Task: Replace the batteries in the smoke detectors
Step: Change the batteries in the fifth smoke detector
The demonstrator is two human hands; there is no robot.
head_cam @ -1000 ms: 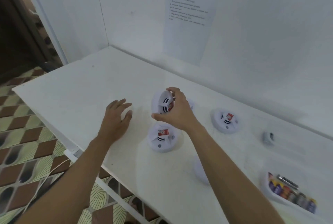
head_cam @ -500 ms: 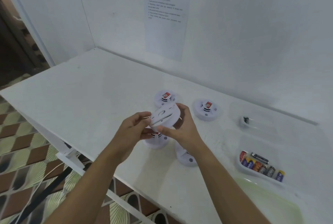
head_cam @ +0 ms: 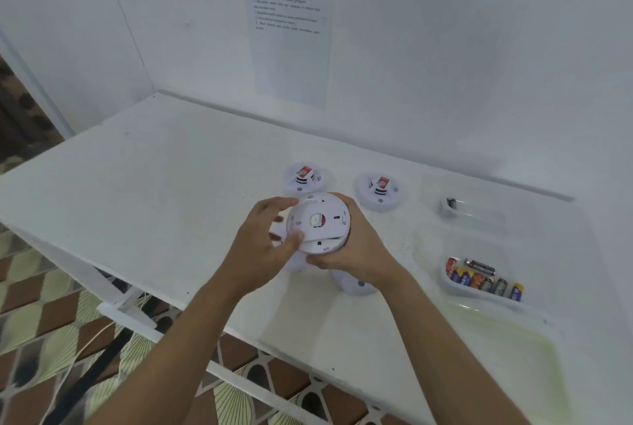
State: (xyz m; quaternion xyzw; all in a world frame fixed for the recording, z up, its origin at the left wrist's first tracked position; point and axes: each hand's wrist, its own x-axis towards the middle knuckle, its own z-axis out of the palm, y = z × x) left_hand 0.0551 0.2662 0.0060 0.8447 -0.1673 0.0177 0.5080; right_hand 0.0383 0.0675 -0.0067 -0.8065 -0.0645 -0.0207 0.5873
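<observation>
A round white smoke detector (head_cam: 320, 222) is held above the white table (head_cam: 154, 192), its flat back facing me. My left hand (head_cam: 265, 239) grips its left rim, thumb on the lower edge. My right hand (head_cam: 352, 250) cups it from the right and below. Two open detectors with red-topped batteries, one (head_cam: 303, 178) behind my hands and another (head_cam: 378, 190) to its right, lie on the table. Another detector (head_cam: 354, 284) lies partly hidden under my right wrist. A clear tray (head_cam: 455, 287) at right holds several batteries (head_cam: 483, 279).
A second clear tray (head_cam: 479, 215) behind the battery tray holds one small dark battery (head_cam: 449, 202). A printed sheet (head_cam: 289, 31) hangs on the back wall. The table's front edge runs diagonally over a patterned tile floor (head_cam: 41, 322) with a cable on it.
My right hand lifted a detector off the table and my left hand joined it. The detector has turned so that its flat back faces me.
</observation>
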